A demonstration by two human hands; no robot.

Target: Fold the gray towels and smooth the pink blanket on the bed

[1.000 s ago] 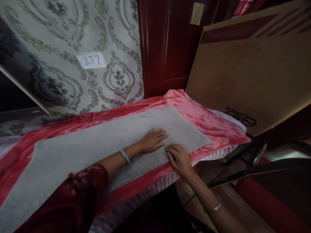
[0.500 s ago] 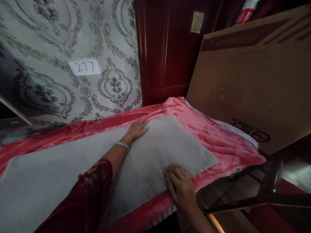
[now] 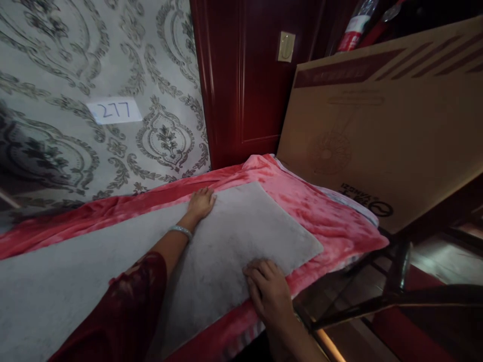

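Four fingers of the one left hand (image 3: 202, 202) are bending close together at the far edge of one grey cloth (image 3: 241, 221); whether they are pinching it, I cannot tell. The fingers of the one right hand (image 3: 269, 291) are curling with narrow gaps on the same cloth, near its near edge; whether they are gripping any fabric is not showing. One pale bracelet (image 3: 181, 231) is circling the left wrist, and one dark red sleeve (image 3: 128, 306) is covering that arm farther up.

The single grey cloth is lying flat beneath both hands, running out of view at the left, with two corners showing at its right end. It is resting on one pink-red blanket (image 3: 294, 201), which is bordering it on the far, right and near sides.

Beyond, one white card (image 3: 115, 110) reading 277 is sitting on the patterned wall (image 3: 128, 60). One red wooden panel (image 3: 245, 75) is carrying one light plate (image 3: 287, 47). One cardboard box (image 3: 377, 146) is leaning at the right, one bottle (image 3: 350, 32) showing above its top edge.
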